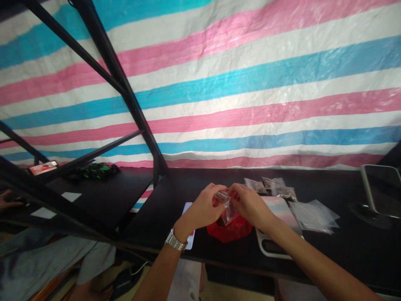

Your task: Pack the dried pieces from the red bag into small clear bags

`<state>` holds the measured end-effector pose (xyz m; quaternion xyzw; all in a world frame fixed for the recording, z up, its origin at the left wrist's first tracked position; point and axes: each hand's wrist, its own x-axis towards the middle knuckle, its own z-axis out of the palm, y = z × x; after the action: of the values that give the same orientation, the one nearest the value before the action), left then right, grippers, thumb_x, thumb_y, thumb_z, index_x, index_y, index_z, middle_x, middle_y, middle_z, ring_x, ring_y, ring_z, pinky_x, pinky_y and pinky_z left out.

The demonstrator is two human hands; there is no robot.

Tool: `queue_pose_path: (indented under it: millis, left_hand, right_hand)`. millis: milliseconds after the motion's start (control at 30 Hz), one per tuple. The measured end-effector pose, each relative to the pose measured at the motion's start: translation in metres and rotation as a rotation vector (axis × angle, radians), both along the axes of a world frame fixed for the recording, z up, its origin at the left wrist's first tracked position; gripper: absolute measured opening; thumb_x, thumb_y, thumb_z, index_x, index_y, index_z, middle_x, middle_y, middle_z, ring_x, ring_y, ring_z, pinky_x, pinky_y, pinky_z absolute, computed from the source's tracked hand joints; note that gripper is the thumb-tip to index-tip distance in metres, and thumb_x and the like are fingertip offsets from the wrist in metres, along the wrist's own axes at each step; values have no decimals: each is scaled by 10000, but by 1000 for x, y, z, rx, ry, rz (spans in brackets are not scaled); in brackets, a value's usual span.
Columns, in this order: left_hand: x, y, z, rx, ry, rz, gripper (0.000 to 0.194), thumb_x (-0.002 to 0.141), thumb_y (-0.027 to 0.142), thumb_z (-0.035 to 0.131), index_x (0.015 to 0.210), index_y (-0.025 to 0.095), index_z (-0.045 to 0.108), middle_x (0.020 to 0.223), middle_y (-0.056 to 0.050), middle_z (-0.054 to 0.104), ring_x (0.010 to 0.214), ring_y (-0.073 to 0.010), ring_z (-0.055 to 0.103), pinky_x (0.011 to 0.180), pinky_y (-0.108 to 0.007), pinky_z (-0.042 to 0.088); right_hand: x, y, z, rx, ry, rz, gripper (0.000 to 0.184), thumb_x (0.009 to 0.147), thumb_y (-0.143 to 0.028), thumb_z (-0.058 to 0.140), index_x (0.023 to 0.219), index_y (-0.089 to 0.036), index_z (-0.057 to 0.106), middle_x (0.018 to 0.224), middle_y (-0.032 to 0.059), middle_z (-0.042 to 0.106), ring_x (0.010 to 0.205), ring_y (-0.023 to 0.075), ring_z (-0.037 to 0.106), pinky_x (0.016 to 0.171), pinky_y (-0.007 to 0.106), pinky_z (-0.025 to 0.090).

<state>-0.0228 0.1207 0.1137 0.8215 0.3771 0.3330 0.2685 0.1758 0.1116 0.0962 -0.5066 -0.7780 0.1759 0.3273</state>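
Observation:
My left hand [203, 207] and my right hand [249, 205] meet above the black tabletop [163, 225], and their fingers pinch a small clear plastic bag [227, 207] from both sides. Beneath the hands lies a crumpled red plastic bag [230, 230]. Just beyond my right hand are several small clear packets of dark brown granular contents [274, 186]. Under my right wrist is a white flat device, perhaps a scale [275, 223], with a pastel-striped top. A pile of empty clear bags [313, 216] lies to its right. A silver wristwatch [176, 240] circles my left wrist.
A white card [188, 221] lies under my left hand. A phone on a black stand [376, 196] is at the right. Black metal framing [125, 88] crosses the left, before a striped tarp [250, 96]. Another person's hand [9, 200] shows at the far left.

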Motion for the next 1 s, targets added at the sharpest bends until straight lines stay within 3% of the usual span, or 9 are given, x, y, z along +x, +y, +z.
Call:
queue_pose_path:
  millis: [233, 433, 600, 833, 1000]
  left_hand:
    - [5, 1, -5, -6, 1, 36, 361, 830, 65, 618, 1145, 212, 716, 1143, -65, 717, 1036, -212, 707, 957, -359, 587]
    - [3, 3, -2, -3, 3, -12, 425, 853, 51, 593, 1237, 207, 688, 1234, -90, 718, 1134, -228, 697, 1052, -394, 563]
    - [4, 7, -14, 38, 24, 37, 548, 876, 54, 587, 1400, 212, 623, 1353, -118, 704, 1253, -253, 663, 1151, -467, 519]
    - [4, 11, -24, 65, 12, -48, 606, 957, 160, 618, 1549, 246, 521, 1543, -124, 596, 1427, -289, 537, 1265, -569, 393]
    - [4, 12, -36, 76, -26, -36, 672, 959, 122, 581, 1603, 270, 458, 1606, -126, 524, 1503, -289, 462, 1304, -582, 334]
  right_hand:
    - [0, -3, -2, 23, 16, -22, 120, 921, -96, 558, 903, -205, 605, 962, 48, 633, 847, 183, 605, 795, 295, 428]
    - [7, -3, 0, 20, 156, 120, 115, 918, -107, 606, 955, -213, 632, 1103, 49, 681, 994, 187, 664, 928, 311, 488]
    - [14, 1, -3, -34, 285, 177, 105, 972, -187, 568, 1061, -221, 611, 997, 29, 733, 873, 179, 713, 818, 309, 549]
    - [18, 7, -10, -35, 361, 164, 215, 938, -193, 580, 1129, -236, 670, 1150, 49, 751, 1021, 190, 723, 967, 345, 546]
    - [14, 8, -17, -76, 421, 151, 227, 919, -237, 596, 1126, -222, 688, 1137, 50, 749, 952, 174, 721, 902, 324, 571]
